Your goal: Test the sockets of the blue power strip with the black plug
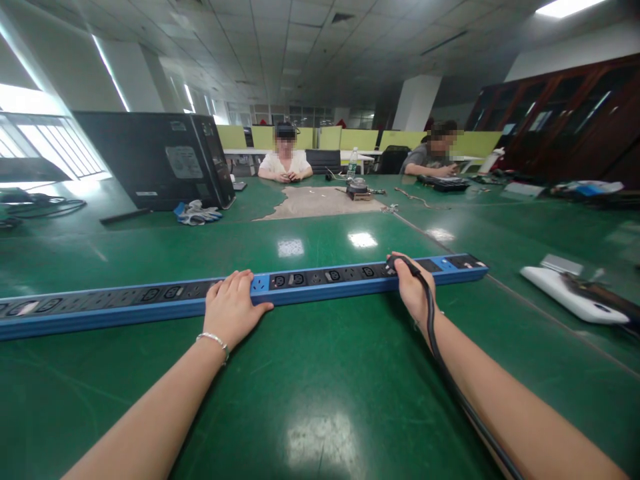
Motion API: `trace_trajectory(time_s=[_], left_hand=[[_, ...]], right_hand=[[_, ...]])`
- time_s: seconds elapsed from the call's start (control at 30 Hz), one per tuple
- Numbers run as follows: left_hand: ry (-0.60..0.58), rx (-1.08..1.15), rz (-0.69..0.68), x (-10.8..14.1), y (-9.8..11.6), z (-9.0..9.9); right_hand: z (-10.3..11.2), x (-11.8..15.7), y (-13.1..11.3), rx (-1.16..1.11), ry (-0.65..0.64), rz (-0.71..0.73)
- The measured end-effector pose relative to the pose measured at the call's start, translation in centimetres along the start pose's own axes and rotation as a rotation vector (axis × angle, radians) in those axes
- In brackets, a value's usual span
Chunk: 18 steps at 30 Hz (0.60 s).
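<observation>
A long blue power strip [320, 288] with black sockets lies across the green table in front of me. My left hand [233, 303] grips it near the middle, fingers over the top and thumb against the near side, beside a blue socket. In my right hand [413, 290] is a black power plug [395, 264], held against the sockets towards the strip's right end. Whether its pins sit in a socket is hidden by my fingers. From the plug a black cable [440, 360] runs along my right forearm to the lower edge of the view.
A black computer case [160, 160] stands at the back left, with gloves [197, 213] beside it. At the right lies a white device [575, 293]. Brown board [325, 202] covers part of the far table. Two people [285, 163] sit across from me.
</observation>
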<state>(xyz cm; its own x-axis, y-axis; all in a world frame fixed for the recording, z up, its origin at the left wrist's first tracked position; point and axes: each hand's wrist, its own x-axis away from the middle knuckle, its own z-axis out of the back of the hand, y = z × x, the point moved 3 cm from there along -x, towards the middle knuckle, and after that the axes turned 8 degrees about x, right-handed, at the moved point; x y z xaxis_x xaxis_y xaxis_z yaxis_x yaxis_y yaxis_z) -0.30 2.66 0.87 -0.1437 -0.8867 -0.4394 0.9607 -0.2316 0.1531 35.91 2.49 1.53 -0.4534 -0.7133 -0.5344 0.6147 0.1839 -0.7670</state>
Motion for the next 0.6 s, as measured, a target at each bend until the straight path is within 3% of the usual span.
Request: trace_trajectory(time_s=[0.27, 0.47, 0.6], left_hand=[[0.004, 0.015, -0.02, 0.1, 0.0, 0.0], [-0.001, 0.039, -0.021, 0.0, -0.1, -0.1], [0.009, 0.049, -0.028, 0.1, -0.1, -0.2]], right_hand=[[-3.7, 2.8, -4.9, 0.067, -0.358, 0.186], [-7.5, 4.5, -8.1, 0.199, -0.422, 0.194], [-9.3, 4.7, -9.4, 0.351, -0.4, 0.161]])
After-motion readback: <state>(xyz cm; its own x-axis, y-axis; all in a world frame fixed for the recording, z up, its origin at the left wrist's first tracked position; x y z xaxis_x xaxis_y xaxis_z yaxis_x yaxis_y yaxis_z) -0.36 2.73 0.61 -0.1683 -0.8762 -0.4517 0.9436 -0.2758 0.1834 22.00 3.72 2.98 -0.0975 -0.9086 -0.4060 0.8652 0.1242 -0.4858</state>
